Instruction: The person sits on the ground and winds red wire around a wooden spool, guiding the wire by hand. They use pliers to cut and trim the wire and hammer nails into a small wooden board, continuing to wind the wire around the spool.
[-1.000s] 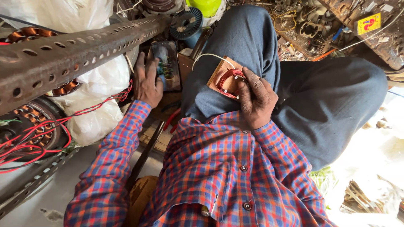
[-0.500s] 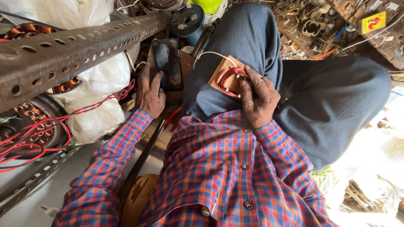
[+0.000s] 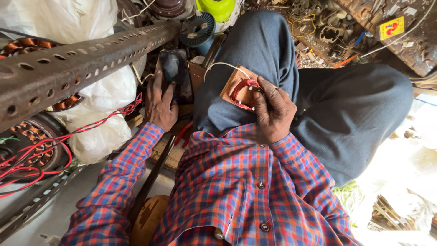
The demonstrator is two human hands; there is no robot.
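The left hand's (image 3: 160,107) palm is hidden, since only its back shows, and the dark rectangular phone (image 3: 176,79) it touches runs up under a rusty perforated metal angle bar (image 3: 82,61). The fingers are spread loosely, resting on the phone's lower edge. The right hand (image 3: 273,111) curls closed around a small flat brown card wound with red copper wire (image 3: 240,89), pressing it against the blue-trousered thigh (image 3: 259,50); a white lead (image 3: 218,66) arcs from the card. Around the seated person lie white plastic bags (image 3: 98,132), red wires (image 3: 27,159), wound motor stators (image 3: 27,136) and cluttered scrap parts (image 3: 318,27).
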